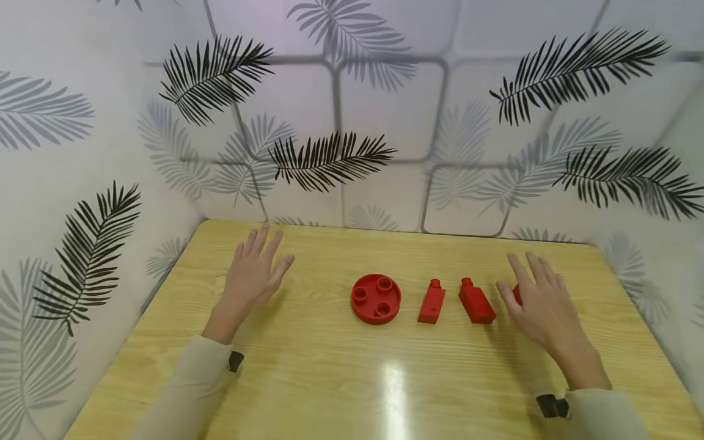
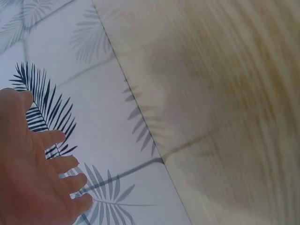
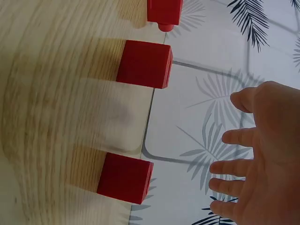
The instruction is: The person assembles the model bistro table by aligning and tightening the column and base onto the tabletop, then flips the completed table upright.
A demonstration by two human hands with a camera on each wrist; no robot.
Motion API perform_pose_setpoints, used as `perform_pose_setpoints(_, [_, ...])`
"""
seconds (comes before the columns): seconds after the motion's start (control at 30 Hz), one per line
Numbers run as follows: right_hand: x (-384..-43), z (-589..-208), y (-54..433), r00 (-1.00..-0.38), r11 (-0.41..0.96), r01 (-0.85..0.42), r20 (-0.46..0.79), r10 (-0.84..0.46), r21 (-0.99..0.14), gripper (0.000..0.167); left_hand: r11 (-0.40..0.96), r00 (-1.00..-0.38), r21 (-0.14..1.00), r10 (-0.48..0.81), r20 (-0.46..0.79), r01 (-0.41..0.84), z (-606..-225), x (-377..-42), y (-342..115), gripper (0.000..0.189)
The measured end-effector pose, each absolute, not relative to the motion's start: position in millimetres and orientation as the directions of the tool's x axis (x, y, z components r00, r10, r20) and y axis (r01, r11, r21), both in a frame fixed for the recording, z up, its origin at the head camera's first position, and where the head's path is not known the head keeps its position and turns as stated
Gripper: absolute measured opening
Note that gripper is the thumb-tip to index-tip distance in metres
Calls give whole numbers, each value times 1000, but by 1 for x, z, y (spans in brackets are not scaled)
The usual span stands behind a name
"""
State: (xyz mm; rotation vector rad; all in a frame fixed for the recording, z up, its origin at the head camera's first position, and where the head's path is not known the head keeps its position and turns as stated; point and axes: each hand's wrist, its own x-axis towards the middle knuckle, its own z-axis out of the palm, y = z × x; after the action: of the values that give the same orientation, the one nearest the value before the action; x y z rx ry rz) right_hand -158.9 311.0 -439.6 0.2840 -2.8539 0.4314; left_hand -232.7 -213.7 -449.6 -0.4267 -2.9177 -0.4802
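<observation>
A red round disc (image 1: 376, 298) with three studs lies at the middle of the wooden table (image 1: 330, 379). Right of it lie two small red bricks (image 1: 432, 301) (image 1: 476, 301), each with a stud at its far end. My right hand (image 1: 536, 287) hovers open just right of them, fingers spread, half hiding a third red piece (image 1: 517, 294). The right wrist view shows that hand (image 3: 262, 159) beside three red blocks (image 3: 144, 63) (image 3: 124, 178) (image 3: 164, 11), touching none. My left hand (image 1: 255, 263) is open over the table's left part, holding nothing, and shows spread (image 2: 37, 178) in the left wrist view.
Walls papered with a palm-leaf print (image 1: 352, 122) close the table in at the back and on both sides. The table's near half shows bare wood with a light glare (image 1: 393, 391).
</observation>
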Motion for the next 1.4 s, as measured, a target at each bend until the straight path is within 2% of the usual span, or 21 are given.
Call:
perform_pose_setpoints(0.23, [-146,-442,289,-924,880,-272,359,-127,-389,56,810,-929,458,296,222,367,-453,-219,-184,69])
perform_pose_setpoints(0.47, [-140,-450,254,-897,804,-315,434,-80,-504,51,639,-918,661,311,246,394,-461,-208,-152,65])
perform_pose_setpoints(0.63, [-144,-460,230,-916,726,-294,401,-28,-622,51,516,-916,768,325,234,379,-470,-205,-134,64])
perform_pose_setpoints(0.8, [-151,-465,209,-945,666,-232,328,20,-709,54,393,-913,860,367,180,327,-479,-206,-116,70])
perform_pose_setpoints(1.1, [-153,-476,185,-988,732,-73,148,39,-677,74,312,-893,930,449,35,193,-490,-209,-94,87])
perform_pose_setpoints(1.4, [-157,-479,186,-994,780,-49,105,22,-623,83,322,-881,929,473,8,181,-489,-212,-84,94])
